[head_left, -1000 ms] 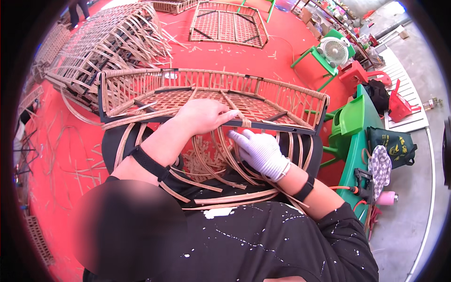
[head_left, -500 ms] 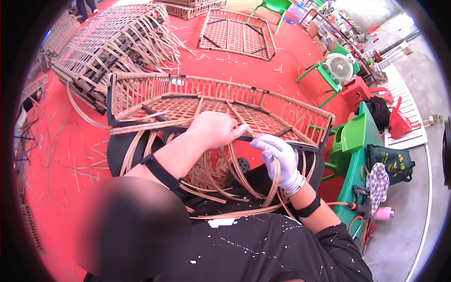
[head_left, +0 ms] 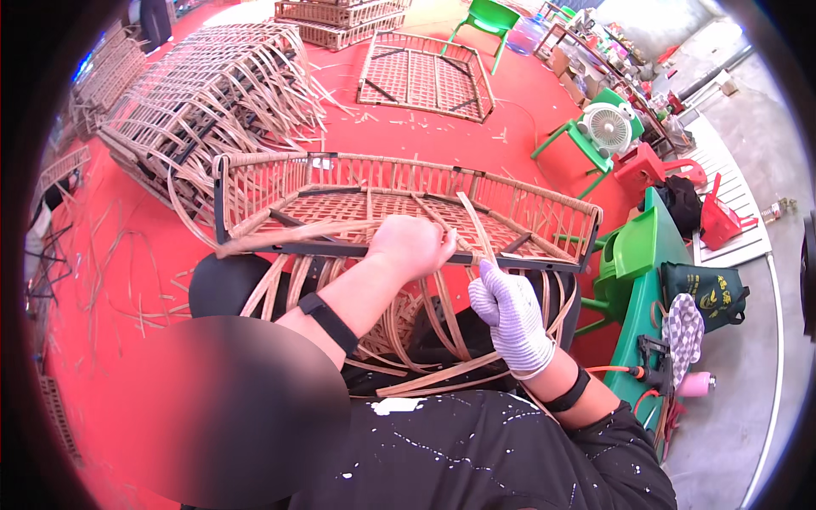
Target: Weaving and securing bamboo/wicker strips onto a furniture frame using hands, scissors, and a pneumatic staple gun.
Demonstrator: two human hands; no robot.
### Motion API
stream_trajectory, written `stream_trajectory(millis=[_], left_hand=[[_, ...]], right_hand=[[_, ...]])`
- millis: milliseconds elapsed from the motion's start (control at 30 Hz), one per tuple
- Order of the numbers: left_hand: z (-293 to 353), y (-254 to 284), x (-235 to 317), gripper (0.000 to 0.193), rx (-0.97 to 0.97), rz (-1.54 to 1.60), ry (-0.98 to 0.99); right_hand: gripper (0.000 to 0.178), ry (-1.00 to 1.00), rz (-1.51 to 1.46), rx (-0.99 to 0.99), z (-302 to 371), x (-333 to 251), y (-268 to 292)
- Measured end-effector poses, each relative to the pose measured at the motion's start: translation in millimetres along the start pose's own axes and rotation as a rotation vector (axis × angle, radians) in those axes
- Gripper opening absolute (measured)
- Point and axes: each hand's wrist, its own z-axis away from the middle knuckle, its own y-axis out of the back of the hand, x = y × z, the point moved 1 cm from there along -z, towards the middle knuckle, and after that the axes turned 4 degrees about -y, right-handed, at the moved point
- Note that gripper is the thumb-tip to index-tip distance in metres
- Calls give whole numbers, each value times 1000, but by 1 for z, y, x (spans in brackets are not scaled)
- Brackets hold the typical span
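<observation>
A shallow woven cane tray frame [head_left: 408, 176], with black-wrapped edges, rests across my lap. At the middle of its near edge, my bare left hand [head_left: 412, 246] is closed, knuckles up; what its fingers pinch is hidden. Just to the right, my right hand [head_left: 514, 314], in a white ribbed glove, is closed round a flat cane strip [head_left: 478, 225] whose free end sticks up over the tray. Another bundle of strips [head_left: 306, 229] lies along the near edge, left of my left hand. Several loose strips [head_left: 450, 374] hang and curve from the edge over my lap.
Stacked woven frames [head_left: 212, 76] with loose strip ends stand at the far left. Another tray frame [head_left: 425, 76] lies on the red floor [head_left: 110, 357]. Right are a white fan [head_left: 608, 127] on a green chair, a green stool [head_left: 633, 242] and a dark bag [head_left: 705, 293].
My right hand has drawn back slightly, and the strip in it now points up. My left hand has moved a little right and down. The tray has shifted slightly.
</observation>
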Motion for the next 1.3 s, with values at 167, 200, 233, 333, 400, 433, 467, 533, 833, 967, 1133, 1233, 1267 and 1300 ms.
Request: stream_trajectory(millis=[167, 200, 233, 333, 400, 433, 467, 533, 833, 967, 1133, 1233, 1267, 1300], left_hand=[[4, -8, 10, 53, 2, 27, 2], [3, -10, 9, 53, 15, 55, -13], [3, -11, 8, 54, 32, 83, -25], [-2, -9, -1, 50, 69, 228, -69], [-3, -3, -9, 47, 103, 349, -47], [-2, 1, -13, 44, 129, 322, -61], [1, 4, -17, 44, 134, 281, -69], [7, 11, -25, 44, 131, 200, -83], [21, 1, -35, 48, 117, 97, 8], [19, -3, -35, 60, 127, 63, -34], [16, -7, -27, 59, 53, 11, -6], [13, -10, -24, 50, 75, 18, 32], [13, -12, -23, 49, 71, 16, 40], [12, -12, -22, 49, 68, 12, 46]], right_hand=[[58, 55, 199, -50, 9, 5, 15], [58, 0, 249, -29, 10, 7, 20], [59, 5, 200, -80, 12, 8, 26], [63, 97, 414, -337, 19, 9, 41], [54, 142, 269, -584, 24, 7, 49], [53, 84, 257, -550, 24, 8, 52], [53, 59, 238, -532, 23, 8, 53], [30, 106, 494, -228, 14, 11, 52], [23, 963, 993, -137, -52, 22, 18], [29, 686, 384, -122, -56, 28, 9], [48, 9, -726, 3, -68, 22, 6], [48, -41, -606, -52, -54, 12, 13], [48, -47, -512, -75, -41, 11, 14], [50, -30, -456, -51, -32, 8, 18]])
